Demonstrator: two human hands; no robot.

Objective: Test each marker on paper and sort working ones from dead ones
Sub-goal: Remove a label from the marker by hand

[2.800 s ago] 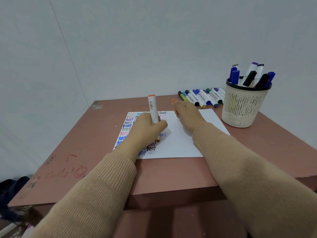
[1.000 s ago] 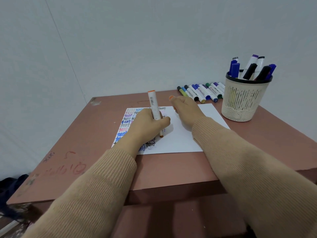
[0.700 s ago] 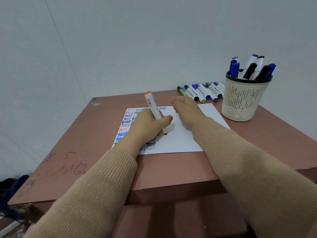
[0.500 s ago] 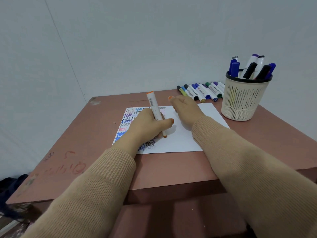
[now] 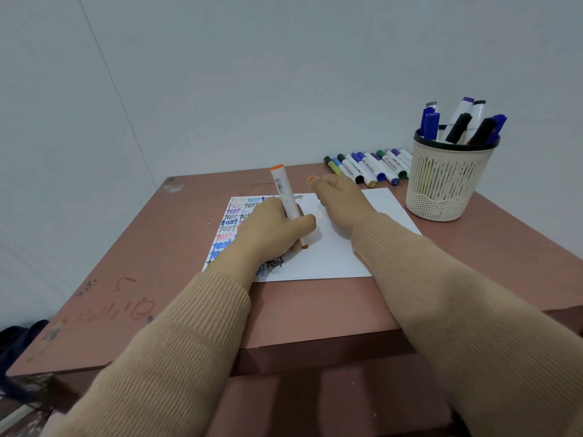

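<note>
My left hand [image 5: 271, 231] grips a white marker with an orange end [image 5: 285, 197], its orange tip down on the white paper [image 5: 334, 253]. The paper's left part is filled with rows of the word "test" in many colours. My right hand [image 5: 339, 200] rests on the paper's upper middle and holds the small orange cap [image 5: 311, 179] between its fingers. A row of several capped markers [image 5: 369, 167] lies at the back of the table. A cream mesh cup [image 5: 448, 181] at the right holds several more markers.
The brown table [image 5: 315, 310] has scribbles on its left part and a front edge close to me. A pale wall stands right behind the table. Something dark lies on the floor at the lower left [image 5: 19, 339].
The marker's tip has shifted a little across the paper under my left hand, with the barrel tilting slightly. My right hand has stayed on the paper with the cap.
</note>
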